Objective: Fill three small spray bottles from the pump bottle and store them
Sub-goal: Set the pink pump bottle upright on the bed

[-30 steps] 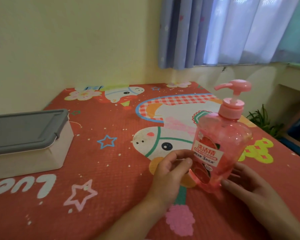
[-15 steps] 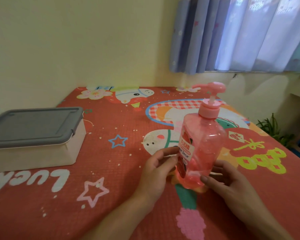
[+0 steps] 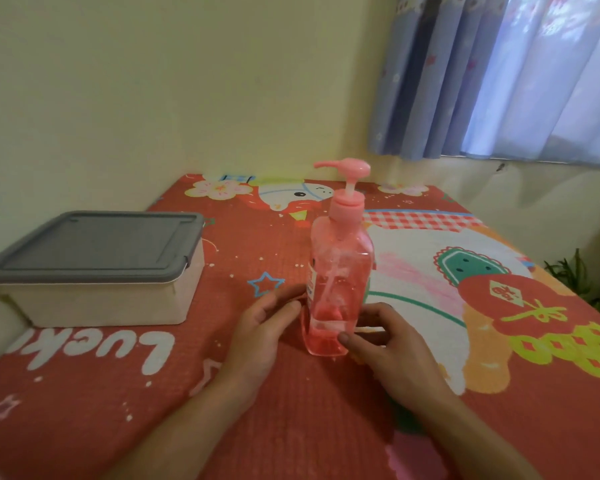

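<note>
We steady the upright pump bottle (image 3: 340,271) on the red mat (image 3: 118,393), our left grip (image 3: 258,339) and right grip (image 3: 394,346) both curled round its base.

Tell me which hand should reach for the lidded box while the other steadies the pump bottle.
Left. The left hand holds the pump bottle on the side facing the box, with open mat between. The right hand would have to cross the bottle, so it likely suits steadying.

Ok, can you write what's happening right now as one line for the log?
pump bottle: upright on mat | left hand: grips base | right hand: grips base | box: lid on | spray bottles: none seen
</note>
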Demonstrator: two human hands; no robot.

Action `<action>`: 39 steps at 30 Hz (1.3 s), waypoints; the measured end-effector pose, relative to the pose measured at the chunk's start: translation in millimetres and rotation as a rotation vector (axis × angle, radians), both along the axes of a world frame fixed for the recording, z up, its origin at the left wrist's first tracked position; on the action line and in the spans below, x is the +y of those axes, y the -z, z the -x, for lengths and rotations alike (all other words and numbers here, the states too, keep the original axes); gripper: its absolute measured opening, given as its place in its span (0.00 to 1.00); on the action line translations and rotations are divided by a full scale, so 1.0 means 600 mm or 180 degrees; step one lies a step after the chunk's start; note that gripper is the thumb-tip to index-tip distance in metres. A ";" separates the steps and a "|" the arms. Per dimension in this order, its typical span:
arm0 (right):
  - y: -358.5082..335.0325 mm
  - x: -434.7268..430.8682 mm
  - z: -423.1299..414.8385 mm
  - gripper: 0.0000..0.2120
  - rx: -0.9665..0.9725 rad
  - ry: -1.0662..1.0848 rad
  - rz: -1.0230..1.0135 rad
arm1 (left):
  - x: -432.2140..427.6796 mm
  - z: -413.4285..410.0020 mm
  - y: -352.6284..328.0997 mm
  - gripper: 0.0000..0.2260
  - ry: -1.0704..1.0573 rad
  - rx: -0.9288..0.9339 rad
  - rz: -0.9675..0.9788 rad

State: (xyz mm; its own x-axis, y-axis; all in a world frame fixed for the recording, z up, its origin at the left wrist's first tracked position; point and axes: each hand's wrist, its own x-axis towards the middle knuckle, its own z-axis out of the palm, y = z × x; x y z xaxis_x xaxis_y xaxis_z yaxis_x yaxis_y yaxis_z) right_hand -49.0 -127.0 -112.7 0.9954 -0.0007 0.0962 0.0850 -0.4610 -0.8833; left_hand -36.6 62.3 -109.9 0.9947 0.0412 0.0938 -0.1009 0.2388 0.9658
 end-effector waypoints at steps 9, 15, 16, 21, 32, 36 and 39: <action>0.006 0.102 -0.041 0.15 -0.0116 -0.0036 -0.0041 | 0.088 0.008 -0.004 0.12 -0.0340 -0.0150 -0.0194; 0.007 0.151 -0.064 0.19 -0.0167 -0.0090 0.0022 | 0.126 0.020 -0.004 0.10 -0.0810 -0.0297 -0.0370; 0.006 0.158 -0.067 0.20 -0.0152 -0.0096 0.0040 | 0.130 0.022 -0.003 0.10 -0.0903 -0.0337 -0.0386; 0.002 0.197 -0.079 0.19 -0.0173 -0.0149 0.0011 | 0.142 0.023 0.006 0.11 -0.1130 -0.0339 -0.0291; -0.002 0.250 -0.099 0.16 -0.0133 -0.0337 0.0051 | 0.147 0.020 0.003 0.09 -0.0996 -0.0225 -0.0009; -0.004 0.254 -0.100 0.18 -0.0152 -0.0366 -0.0043 | 0.149 0.022 0.003 0.09 -0.0989 -0.0246 -0.0006; 0.004 0.252 -0.100 0.18 -0.0104 -0.0440 -0.0052 | 0.149 0.020 0.004 0.09 -0.0955 -0.0268 -0.0020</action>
State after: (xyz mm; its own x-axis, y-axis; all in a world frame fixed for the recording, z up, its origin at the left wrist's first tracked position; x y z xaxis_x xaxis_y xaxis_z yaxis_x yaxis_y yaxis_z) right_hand 10.9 24.0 -115.1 0.9824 0.1345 0.1298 0.1757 -0.4283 -0.8864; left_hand -48.5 151.8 -112.6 0.9270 0.3310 0.1766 -0.2458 0.1803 0.9524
